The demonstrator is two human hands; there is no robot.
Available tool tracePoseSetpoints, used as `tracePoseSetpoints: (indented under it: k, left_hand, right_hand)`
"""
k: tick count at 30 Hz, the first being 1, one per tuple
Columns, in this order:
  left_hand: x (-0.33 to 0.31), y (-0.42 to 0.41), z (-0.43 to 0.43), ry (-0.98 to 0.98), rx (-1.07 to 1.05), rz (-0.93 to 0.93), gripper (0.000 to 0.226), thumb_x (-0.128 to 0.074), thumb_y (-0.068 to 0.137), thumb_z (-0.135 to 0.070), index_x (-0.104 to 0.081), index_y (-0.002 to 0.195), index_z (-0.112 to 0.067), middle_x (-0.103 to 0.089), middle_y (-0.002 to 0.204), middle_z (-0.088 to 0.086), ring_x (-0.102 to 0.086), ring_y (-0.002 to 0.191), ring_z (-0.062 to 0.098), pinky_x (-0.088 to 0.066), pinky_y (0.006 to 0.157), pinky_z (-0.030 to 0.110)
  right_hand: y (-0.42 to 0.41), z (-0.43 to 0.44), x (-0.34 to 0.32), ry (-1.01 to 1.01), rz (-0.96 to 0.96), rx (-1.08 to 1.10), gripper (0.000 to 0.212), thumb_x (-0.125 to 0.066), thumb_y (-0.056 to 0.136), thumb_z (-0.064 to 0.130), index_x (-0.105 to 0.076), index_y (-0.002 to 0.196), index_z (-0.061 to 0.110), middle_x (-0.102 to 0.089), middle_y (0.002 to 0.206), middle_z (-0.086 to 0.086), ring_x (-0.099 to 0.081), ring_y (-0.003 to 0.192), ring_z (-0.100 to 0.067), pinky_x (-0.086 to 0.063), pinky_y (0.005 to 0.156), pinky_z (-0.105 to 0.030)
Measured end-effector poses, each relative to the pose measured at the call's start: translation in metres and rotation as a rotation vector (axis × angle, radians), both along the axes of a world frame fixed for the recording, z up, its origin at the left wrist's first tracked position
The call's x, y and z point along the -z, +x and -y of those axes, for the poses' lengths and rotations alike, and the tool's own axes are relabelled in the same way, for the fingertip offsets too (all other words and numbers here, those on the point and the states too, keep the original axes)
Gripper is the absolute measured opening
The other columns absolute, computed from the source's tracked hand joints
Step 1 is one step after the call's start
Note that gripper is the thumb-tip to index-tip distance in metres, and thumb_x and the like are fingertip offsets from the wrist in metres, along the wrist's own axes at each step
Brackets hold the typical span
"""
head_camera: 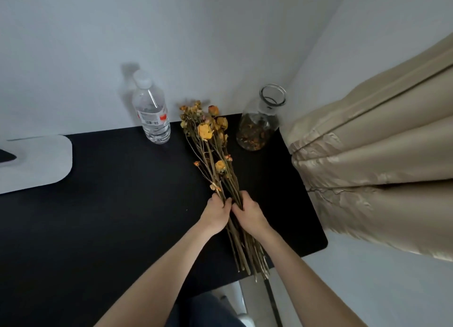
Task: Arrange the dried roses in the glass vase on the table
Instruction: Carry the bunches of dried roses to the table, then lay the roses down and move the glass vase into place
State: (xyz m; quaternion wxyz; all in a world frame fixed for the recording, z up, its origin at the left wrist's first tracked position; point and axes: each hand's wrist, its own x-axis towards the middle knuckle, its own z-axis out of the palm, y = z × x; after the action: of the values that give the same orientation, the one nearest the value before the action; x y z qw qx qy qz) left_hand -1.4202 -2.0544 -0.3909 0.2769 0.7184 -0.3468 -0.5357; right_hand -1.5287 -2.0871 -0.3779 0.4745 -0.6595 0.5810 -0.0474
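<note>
Over the black table [110,204], the dried roses [205,131] stretch with heads beyond your grip, cut ends behind it. The glass vase [257,130] stands farther out, to the right. Your left hand [217,214] and right hand [248,212] both clasp the stems, side by side.
</note>
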Motion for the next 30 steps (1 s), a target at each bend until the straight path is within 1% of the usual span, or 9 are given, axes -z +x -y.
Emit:
tracePoseSetpoints:
  k: [4,6,10,16,19,21,24,27,30]
  left_hand:
    - [0.007,0.005,0.002,0.144,0.155,0.112,0.046,-0.03,0.099,-0.038,-0.036,0.129,-0.005,-0.054,0.128,0.013,-0.055,0.112,0.026,-0.044,0.091,0.031]
    - [0.007,0.008,0.002,0.179,0.251,0.227,0.049,-0.025,0.098,-0.044,-0.039,0.126,-0.007,-0.057,0.123,0.013,-0.058,0.107,0.027,-0.046,0.092,0.039]
    - [0.003,0.012,0.001,0.201,0.379,0.476,0.058,-0.017,0.095,-0.055,-0.045,0.116,-0.009,-0.061,0.109,0.012,-0.062,0.095,0.03,-0.05,0.084,0.043]
    - [-0.001,0.023,-0.021,0.11,0.314,0.35,0.047,-0.023,0.096,-0.052,-0.046,0.109,-0.013,-0.063,0.095,0.005,-0.063,0.084,0.024,-0.051,0.074,0.038]
    - [-0.002,0.038,-0.039,0.005,0.189,0.326,0.035,-0.03,0.097,-0.044,-0.048,0.1,-0.015,-0.06,0.076,0.0,-0.062,0.069,0.02,-0.047,0.058,0.034]
    - [-0.002,0.05,-0.051,-0.053,0.099,0.275,0.031,-0.033,0.097,-0.04,-0.051,0.1,-0.015,-0.062,0.078,0.005,-0.062,0.072,0.022,-0.051,0.065,0.041]
    - [0.004,0.066,-0.065,-0.155,0.014,0.218,0.022,-0.037,0.098,-0.031,-0.054,0.091,-0.019,-0.062,0.082,0.012,-0.061,0.077,0.028,-0.052,0.071,0.046]
    - [0.017,0.075,-0.074,-0.242,0.006,0.217,0.022,-0.038,0.097,-0.029,-0.053,0.082,-0.025,-0.057,0.075,-0.001,-0.055,0.066,0.01,-0.05,0.067,0.034]
    - [0.029,0.078,-0.077,-0.343,0.048,0.218,0.023,-0.038,0.096,-0.027,-0.053,0.079,-0.03,-0.058,0.073,-0.005,-0.055,0.067,0.0,-0.044,0.062,0.019]
  right_hand:
    - [0.002,0.006,0.01,0.013,-0.066,-0.072,0.03,-0.046,0.096,0.02,-0.045,0.125,0.014,-0.059,0.119,-0.005,-0.059,0.109,-0.018,-0.051,0.092,-0.034]
    - [0.003,0.009,0.014,0.009,-0.098,-0.097,0.031,-0.047,0.096,0.022,-0.045,0.125,0.013,-0.058,0.12,-0.006,-0.058,0.111,-0.019,-0.05,0.095,-0.039]
    - [0.001,0.009,0.018,0.014,-0.091,-0.066,0.031,-0.049,0.094,0.029,-0.047,0.121,0.015,-0.056,0.115,-0.004,-0.059,0.105,-0.018,-0.052,0.091,-0.038]
    - [-0.005,0.004,0.016,-0.052,-0.057,-0.019,0.038,-0.054,0.09,0.038,-0.048,0.123,0.019,-0.055,0.111,0.005,-0.057,0.102,-0.008,-0.047,0.08,-0.02]
    - [-0.009,0.001,0.013,-0.07,-0.08,-0.026,0.054,-0.054,0.089,0.045,-0.042,0.133,0.018,-0.053,0.125,0.002,-0.053,0.115,-0.012,-0.047,0.095,-0.028]
    - [-0.012,0.0,0.011,-0.076,-0.117,-0.059,0.064,-0.051,0.087,0.053,-0.035,0.14,0.019,-0.047,0.137,0.001,-0.047,0.125,-0.014,-0.043,0.104,-0.036]
    - [-0.013,0.0,0.01,-0.149,-0.105,-0.063,0.066,-0.047,0.088,0.056,-0.035,0.141,0.018,-0.048,0.138,-0.003,-0.047,0.126,-0.016,-0.041,0.105,-0.038]
    - [-0.013,-0.001,0.014,-0.264,-0.08,-0.036,0.061,-0.044,0.09,0.053,-0.038,0.138,0.017,-0.053,0.129,-0.003,-0.052,0.117,-0.017,-0.044,0.101,-0.036]
    - [-0.013,0.003,0.022,-0.383,-0.064,-0.044,0.06,-0.038,0.089,0.055,-0.041,0.136,0.017,-0.057,0.119,0.0,-0.055,0.109,-0.015,-0.047,0.096,-0.035]
